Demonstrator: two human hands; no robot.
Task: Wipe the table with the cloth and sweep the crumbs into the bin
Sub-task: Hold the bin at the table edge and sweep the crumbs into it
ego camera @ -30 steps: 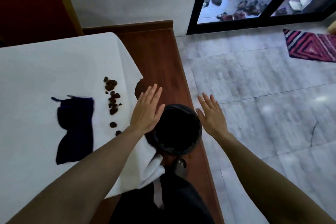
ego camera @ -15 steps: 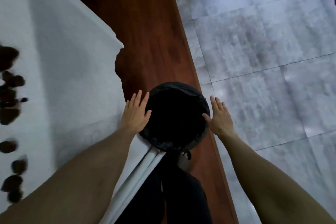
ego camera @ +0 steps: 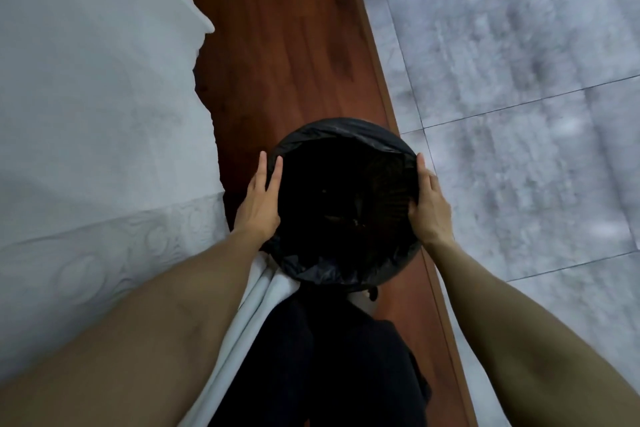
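A round bin lined with a black bag stands on the wooden floor strip, just below the table's right edge. My left hand presses flat against the bin's left rim, thumb over the edge. My right hand clasps the right rim the same way. The table, covered in a white cloth, fills the left side. The wiping cloth and the crumbs are out of view.
A reddish wooden strip runs between the table and the grey tiled floor on the right. My dark trousers and the hanging corner of the tablecloth lie just behind the bin.
My view has dropped toward the bin, leaving the crumbs and dark cloth out of sight. Both hands have gone from hovering spread beside the bin to gripping its rim.
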